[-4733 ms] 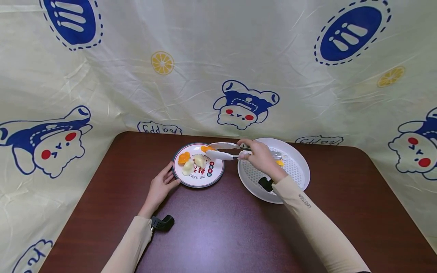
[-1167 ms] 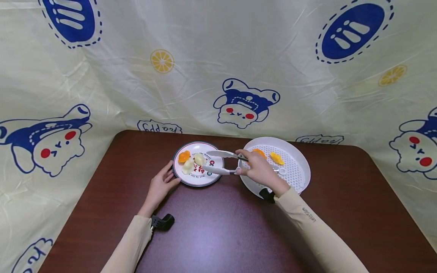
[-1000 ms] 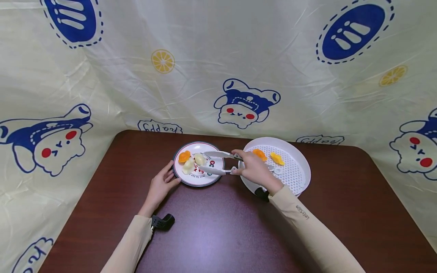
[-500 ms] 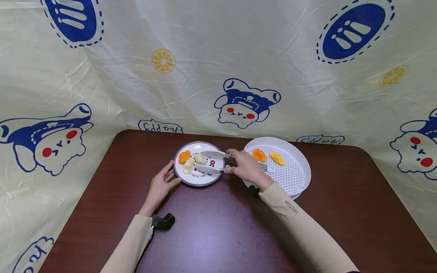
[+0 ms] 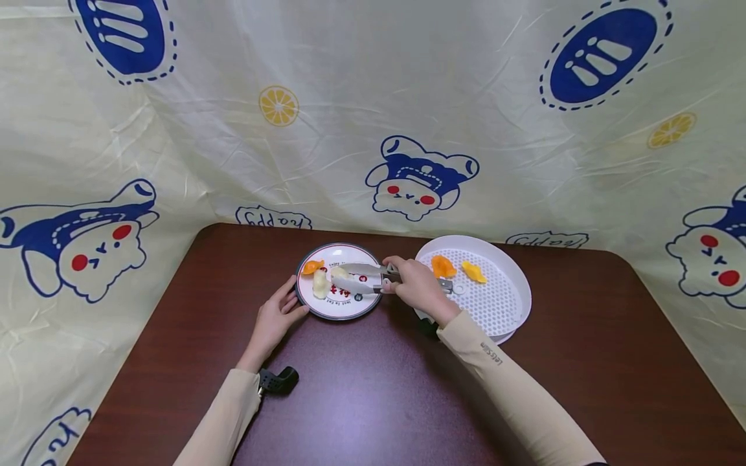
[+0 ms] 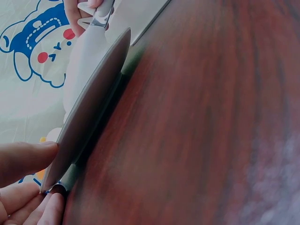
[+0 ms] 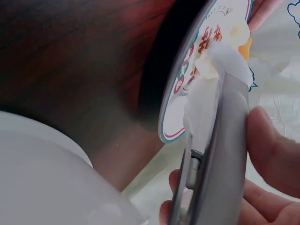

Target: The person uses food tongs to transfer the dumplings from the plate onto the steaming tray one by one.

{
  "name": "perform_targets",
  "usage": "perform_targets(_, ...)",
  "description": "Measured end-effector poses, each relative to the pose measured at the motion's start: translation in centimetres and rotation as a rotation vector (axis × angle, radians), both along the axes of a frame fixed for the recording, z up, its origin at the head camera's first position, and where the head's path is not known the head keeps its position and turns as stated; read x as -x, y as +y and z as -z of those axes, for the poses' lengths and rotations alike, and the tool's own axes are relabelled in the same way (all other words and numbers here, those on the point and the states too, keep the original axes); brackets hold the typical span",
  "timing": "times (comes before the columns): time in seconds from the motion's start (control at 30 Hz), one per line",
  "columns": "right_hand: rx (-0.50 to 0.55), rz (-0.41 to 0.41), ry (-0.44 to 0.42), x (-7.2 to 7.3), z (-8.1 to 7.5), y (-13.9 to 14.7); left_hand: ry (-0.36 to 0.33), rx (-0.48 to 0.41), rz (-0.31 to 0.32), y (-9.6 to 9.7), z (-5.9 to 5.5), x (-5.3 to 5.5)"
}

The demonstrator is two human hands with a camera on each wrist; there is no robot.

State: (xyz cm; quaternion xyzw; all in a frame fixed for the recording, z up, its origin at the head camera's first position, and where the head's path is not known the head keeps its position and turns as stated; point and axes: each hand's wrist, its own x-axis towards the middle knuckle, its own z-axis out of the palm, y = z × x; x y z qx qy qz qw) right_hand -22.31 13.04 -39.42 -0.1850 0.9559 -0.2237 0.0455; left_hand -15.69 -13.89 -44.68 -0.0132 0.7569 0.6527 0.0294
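Observation:
My left hand (image 5: 274, 320) holds the left rim of a white plate (image 5: 342, 312) with a blue edge and red print; the left wrist view shows the thumb (image 6: 28, 159) on its upper side and fingers below. On the plate lie an orange piece (image 5: 313, 266) and a pale, lumpy piece (image 5: 320, 285). My right hand (image 5: 421, 288) grips metal tongs (image 5: 355, 285) with white tips over the plate. A second pale piece (image 5: 337, 272) sits between the tips, partly hidden; whether they squeeze it I cannot tell.
A round white tray (image 5: 521, 294) with a perforated base stands to the right, partly under my right forearm. An orange piece (image 5: 443, 266) and a yellow piece (image 5: 474, 272) lie in it. The brown table (image 5: 361, 388) ends at a patterned sheet (image 5: 326, 168).
An orange piece has gone from the plate to the tray. The tongs have since moved left to the pale piece and narrowed. The plate's other orange piece has shifted slightly. My left hand stays put.

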Motion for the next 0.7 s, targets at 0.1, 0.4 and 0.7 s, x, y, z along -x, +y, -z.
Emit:
perform_targets(0.1, 0.02, 0.004, 0.024, -0.2, 0.1, 0.0, 0.0, 0.003, -0.004, 0.1, -0.3, -0.2)
perform_targets(0.4, 0.117, 0.039, -0.007, -0.8, -0.5, 0.8, 0.002, 0.005, -0.022, -0.2, 1.9, 0.8)
perform_targets(0.7, 0.185, -0.02, 0.075, -1.6, -1.5, 3.9, 0.037, 0.002, -0.033, -0.4, 3.2, 1.2)
